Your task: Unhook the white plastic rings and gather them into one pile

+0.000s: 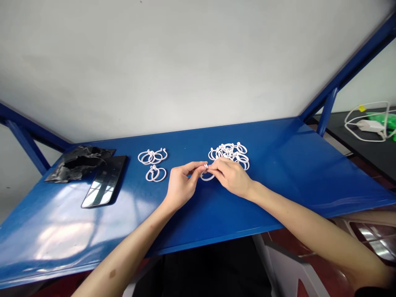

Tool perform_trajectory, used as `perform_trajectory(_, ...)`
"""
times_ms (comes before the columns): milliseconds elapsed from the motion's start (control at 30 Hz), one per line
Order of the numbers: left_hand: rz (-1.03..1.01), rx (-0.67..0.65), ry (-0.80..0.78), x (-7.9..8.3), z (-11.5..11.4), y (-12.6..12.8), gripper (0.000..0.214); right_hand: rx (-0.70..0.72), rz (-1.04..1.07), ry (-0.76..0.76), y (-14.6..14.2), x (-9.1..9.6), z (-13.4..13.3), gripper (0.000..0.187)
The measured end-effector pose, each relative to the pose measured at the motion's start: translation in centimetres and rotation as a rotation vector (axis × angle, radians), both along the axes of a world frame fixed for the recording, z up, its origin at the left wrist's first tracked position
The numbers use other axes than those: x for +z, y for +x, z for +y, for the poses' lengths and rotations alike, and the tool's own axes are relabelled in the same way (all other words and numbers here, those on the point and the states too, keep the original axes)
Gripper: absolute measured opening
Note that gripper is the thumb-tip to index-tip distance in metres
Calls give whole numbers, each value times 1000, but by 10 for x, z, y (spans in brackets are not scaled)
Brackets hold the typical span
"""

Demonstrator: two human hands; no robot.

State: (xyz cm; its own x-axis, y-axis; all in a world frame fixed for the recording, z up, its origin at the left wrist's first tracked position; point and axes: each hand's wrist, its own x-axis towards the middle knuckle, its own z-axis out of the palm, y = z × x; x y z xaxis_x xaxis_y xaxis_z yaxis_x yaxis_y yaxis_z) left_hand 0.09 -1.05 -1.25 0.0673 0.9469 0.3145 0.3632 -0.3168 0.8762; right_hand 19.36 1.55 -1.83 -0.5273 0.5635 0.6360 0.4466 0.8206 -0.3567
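Both hands meet over the middle of the blue table (278, 173) and pinch one white plastic ring (206, 176). My left hand (181, 185) grips its knobbed end with thumb and fingertips. My right hand (230, 176) holds the same end from the other side, fingers closed. A loose pile of white rings (230, 152) lies just behind my right hand. To the left lie two small clusters of rings, one (152, 156) farther back and one (156, 173) nearer.
A black phone (105, 181) lies face up at the left, next to a crumpled black plastic bag (78, 161). Blue frame struts rise at both sides. A dark table at the far right carries a white cable and charger (369, 123). A white chair (287, 268) stands below.
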Motion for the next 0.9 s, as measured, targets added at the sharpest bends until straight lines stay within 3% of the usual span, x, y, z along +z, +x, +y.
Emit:
perform_trajectory(233, 58, -4, 108, -3, -4, 2, 17, 15, -66, 238, 1, -3, -3, 22)
perform_trajectory(367, -18, -94, 107, -4, 0, -1, 16, 56, -64, 303, 1, 0, -4, 22)
perform_trajectory(533, -166, -285, -3, -5, 8, -8, 13, 95, -73, 322, 0, 4, -8, 19)
perform_trajectory(667, -229, -348, -140, -2, 12, -13, 12, 122, -38, 327, -2, 5, -10, 16)
perform_trajectory(767, -262, -326, -187, 3, 13, -13, 18, 116, -8, 301, -2, 6, -7, 13)
perform_trajectory(900, -216, -236, -190, 7, 11, -10, 24, -6, 0, 211, 0, 7, 0, 14)
